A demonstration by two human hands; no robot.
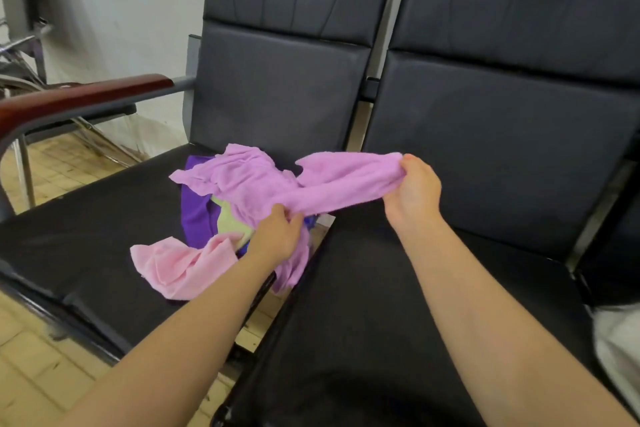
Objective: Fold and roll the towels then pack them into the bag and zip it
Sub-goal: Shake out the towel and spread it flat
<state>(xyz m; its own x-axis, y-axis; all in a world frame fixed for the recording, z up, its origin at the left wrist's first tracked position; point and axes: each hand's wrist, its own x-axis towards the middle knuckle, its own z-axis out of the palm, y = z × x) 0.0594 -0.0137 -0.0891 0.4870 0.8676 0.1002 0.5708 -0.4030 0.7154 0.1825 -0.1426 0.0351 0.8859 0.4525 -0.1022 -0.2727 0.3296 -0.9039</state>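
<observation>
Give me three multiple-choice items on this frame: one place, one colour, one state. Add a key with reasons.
1. Where does the pale pink towel lie?
A) on the floor
B) on the left seat
C) over the armrest

2. What colour is the towel that the left hand and right hand hold?
A) white
B) green
C) lilac

3. What state is the lilac towel in?
A) unfolded, stretched between the two hands
B) rolled tight
C) folded flat on the seat

Key:
1 B: it rests crumpled on the black cushion of the left seat.
2 C: the cloth that both hands grip is lilac.
3 A: it hangs loose and creased from one hand to the other, with no fold or roll made.
</observation>
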